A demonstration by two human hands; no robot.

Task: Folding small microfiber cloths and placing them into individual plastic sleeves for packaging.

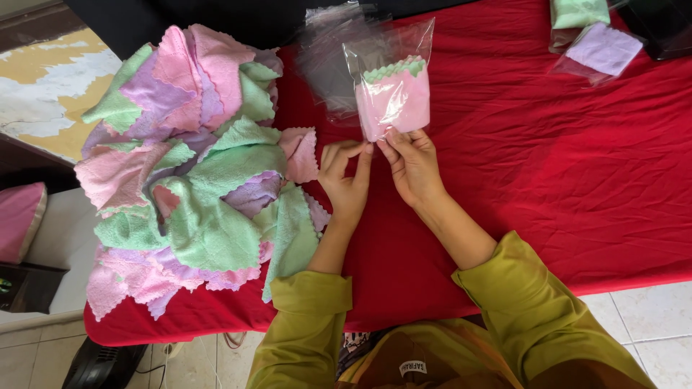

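My right hand (413,164) pinches the lower edge of a clear plastic bag (393,86) that holds folded pink and green cloths. My left hand (346,180) is beside it, fingertips touching the bag's lower left corner. Both hands rest above the red tablecloth (562,166). A big loose pile of pink, green and lilac cloths (194,173) lies just left of my left hand.
A stack of empty clear bags (328,61) lies behind the held bag. At the far right, two packed bags hold a lilac cloth (602,49) and a green cloth (577,14), next to a dark box (663,25). A tiled floor shows below the table's edge.
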